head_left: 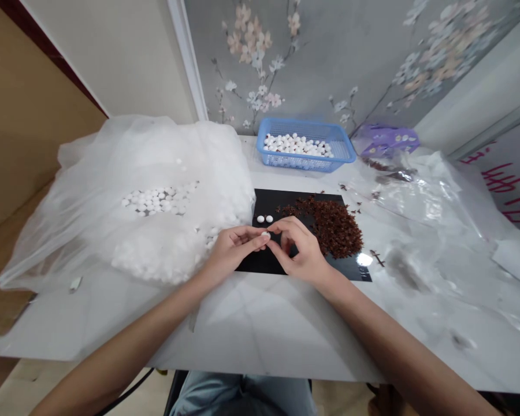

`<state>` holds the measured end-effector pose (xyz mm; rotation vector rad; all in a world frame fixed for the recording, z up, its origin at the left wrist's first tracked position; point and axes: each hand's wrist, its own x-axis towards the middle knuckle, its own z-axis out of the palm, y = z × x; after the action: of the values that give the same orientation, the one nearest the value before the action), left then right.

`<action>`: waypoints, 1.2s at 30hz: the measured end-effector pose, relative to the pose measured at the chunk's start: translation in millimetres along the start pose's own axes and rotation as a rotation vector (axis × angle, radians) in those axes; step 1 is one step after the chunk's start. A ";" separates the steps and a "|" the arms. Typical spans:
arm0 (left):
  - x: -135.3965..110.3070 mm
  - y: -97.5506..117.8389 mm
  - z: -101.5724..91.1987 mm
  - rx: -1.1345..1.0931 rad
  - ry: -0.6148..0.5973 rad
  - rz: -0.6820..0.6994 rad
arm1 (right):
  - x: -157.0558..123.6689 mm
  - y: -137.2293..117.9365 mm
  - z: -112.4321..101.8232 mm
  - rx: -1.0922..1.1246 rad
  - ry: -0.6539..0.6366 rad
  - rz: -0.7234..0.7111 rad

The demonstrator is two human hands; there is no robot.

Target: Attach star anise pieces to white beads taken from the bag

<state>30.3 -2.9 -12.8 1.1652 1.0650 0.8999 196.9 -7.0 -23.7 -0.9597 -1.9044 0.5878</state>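
Note:
Over the black mat (pixel 303 199), my left hand (pixel 238 245) pinches a small white ball (pixel 266 234) between thumb and fingers. A tiny dark spot shows at the ball's upper edge. My right hand (pixel 301 248) meets it from the other side, its thumb and forefinger closed about the ball's right edge; any small piece in that pinch is too small to make out. Two loose white balls (pixel 265 219) lie on the mat just beyond my fingers. Right of them is a heap of small reddish-brown, star-like pieces (pixel 338 228).
A big translucent bag (pixel 156 150) of white balls fills the left side. Behind the mat stands a blue plastic basket (pixel 305 164) holding many white balls, some with brown bits. Clear plastic bags (pixel 429 190) and a purple packet (pixel 387 140) lie to the right on the white table (pixel 277 323).

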 end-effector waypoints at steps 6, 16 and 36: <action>0.7 -0.7 -1.3 0.001 -0.004 0.014 | -1.8 1.7 2.7 -0.010 -0.018 -0.007; 1.4 0.6 -6.8 0.051 -0.025 -0.010 | -1.8 2.5 4.7 -0.039 -0.070 -0.019; -17.8 74.0 -79.3 0.660 0.752 0.535 | 4.1 24.7 5.3 -0.549 -0.001 0.211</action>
<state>-51.8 14.5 58.2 1.7675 1.7842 1.5425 200.5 10.7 -41.8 -1.5199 -2.0206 0.1753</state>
